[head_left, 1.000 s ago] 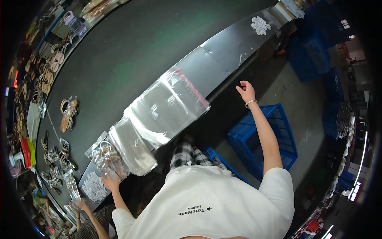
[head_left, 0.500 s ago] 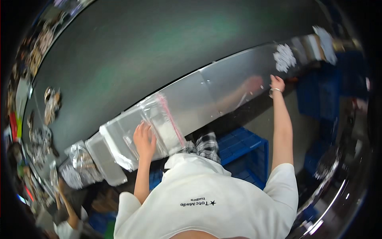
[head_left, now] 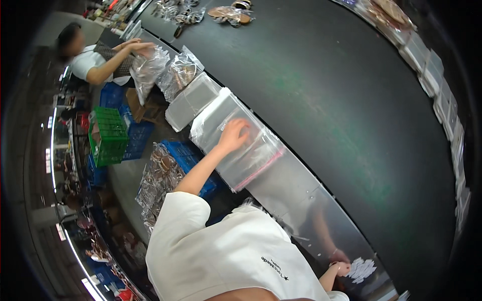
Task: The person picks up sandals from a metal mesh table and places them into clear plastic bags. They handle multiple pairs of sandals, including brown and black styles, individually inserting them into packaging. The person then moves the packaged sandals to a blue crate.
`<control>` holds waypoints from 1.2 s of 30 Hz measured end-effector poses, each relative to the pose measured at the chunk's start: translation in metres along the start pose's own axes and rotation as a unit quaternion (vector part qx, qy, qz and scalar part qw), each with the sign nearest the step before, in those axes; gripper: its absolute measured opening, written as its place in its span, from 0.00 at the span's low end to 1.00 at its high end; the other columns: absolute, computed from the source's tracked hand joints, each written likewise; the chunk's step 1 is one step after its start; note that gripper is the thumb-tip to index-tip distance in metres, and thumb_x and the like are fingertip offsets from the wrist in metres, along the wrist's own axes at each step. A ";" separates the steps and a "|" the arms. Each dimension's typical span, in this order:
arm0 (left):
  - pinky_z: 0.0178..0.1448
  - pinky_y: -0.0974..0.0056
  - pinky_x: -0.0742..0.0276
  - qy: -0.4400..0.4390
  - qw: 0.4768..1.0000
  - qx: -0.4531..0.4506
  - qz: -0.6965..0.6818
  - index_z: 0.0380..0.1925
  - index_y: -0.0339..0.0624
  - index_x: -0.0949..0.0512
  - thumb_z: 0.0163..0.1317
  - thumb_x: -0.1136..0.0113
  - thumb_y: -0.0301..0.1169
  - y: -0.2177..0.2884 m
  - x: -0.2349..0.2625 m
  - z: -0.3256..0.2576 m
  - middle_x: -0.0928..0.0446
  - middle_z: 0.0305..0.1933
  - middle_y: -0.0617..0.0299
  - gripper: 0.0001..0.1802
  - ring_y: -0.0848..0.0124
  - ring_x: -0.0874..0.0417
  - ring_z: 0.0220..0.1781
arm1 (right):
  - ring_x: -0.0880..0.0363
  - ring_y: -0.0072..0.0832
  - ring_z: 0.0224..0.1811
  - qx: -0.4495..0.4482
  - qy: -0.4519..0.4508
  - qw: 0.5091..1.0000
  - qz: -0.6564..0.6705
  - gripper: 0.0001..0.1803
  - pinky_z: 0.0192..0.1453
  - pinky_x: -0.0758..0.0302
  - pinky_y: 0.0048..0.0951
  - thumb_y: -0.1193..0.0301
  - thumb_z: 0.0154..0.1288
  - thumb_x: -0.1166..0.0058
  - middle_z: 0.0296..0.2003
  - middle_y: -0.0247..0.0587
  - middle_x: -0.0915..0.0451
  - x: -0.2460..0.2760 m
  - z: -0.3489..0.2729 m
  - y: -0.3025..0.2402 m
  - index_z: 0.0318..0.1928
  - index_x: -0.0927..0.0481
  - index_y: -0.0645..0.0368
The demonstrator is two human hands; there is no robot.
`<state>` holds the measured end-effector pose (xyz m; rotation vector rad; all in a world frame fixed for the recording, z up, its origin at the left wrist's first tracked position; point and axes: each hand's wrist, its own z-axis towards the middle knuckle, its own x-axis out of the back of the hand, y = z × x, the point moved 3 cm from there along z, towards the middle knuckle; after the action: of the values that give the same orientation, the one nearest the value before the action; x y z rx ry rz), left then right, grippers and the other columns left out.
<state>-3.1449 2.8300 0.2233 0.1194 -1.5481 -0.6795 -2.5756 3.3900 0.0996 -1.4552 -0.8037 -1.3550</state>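
My left hand (head_left: pixel 234 135) lies over a stack of clear plastic bags (head_left: pixel 213 165), fingers bent and apart, slightly blurred. A pink strip (head_left: pixel 258 170) runs along one edge of the bags. At the lower right, my right hand (head_left: pixel 342 269) is at the side of a loose pile of small white slips (head_left: pixel 362 271) on the metal ledge (head_left: pixel 296 200). Its fingers look curled together, and anything between them is too small to make out.
Another bag stack (head_left: pixel 193 103) and wrapped goods (head_left: pixel 178 75) continue along the ledge. A co-worker (head_left: pixel 93 65) handles a clear bag at upper left. Bagged sandals (head_left: pixel 231 16) lie on the dark belt (head_left: pixel 321 90). Blue crates (head_left: pixel 181 155) and a green crate (head_left: pixel 108 135) stand left.
The view has swung round, so the ledge now slants down to the right and the co-worker shows more fully. My right hand has come closer to the slips; my left stays over the bags.
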 end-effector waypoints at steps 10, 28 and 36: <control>0.54 0.59 0.31 0.287 0.905 0.287 -0.125 0.41 0.34 0.28 0.41 0.35 0.41 -0.174 0.032 0.322 0.26 0.46 0.47 0.29 0.56 0.25 0.50 | 0.22 0.34 0.24 0.007 0.045 0.992 0.121 0.17 0.21 0.27 0.30 0.62 0.61 0.49 0.26 0.46 0.21 0.020 -0.050 -0.066 0.38 0.23 0.64; 0.60 0.56 0.36 0.156 0.976 0.106 0.104 0.55 0.43 0.35 0.35 0.28 0.45 -0.281 -0.014 0.475 0.30 0.53 0.48 0.44 0.53 0.31 0.56 | 0.25 0.21 0.24 0.094 -0.236 0.937 0.240 0.17 0.23 0.30 0.17 0.64 0.61 0.46 0.31 0.41 0.22 0.022 -0.195 -0.258 0.44 0.27 0.65; 0.55 0.57 0.33 0.052 0.992 0.068 -0.096 0.48 0.56 0.32 0.32 0.34 0.28 -0.096 -0.035 0.343 0.40 0.47 0.43 0.35 0.49 0.35 0.50 | 0.24 0.23 0.26 0.150 -0.413 0.800 0.408 0.12 0.27 0.27 0.20 0.71 0.63 0.50 0.30 0.43 0.24 0.003 -0.325 -0.378 0.42 0.29 0.68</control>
<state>-3.4939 2.8855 0.1665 0.4052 -1.4934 -0.7068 -3.0366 3.2089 0.1566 -1.8098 -0.7079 0.1101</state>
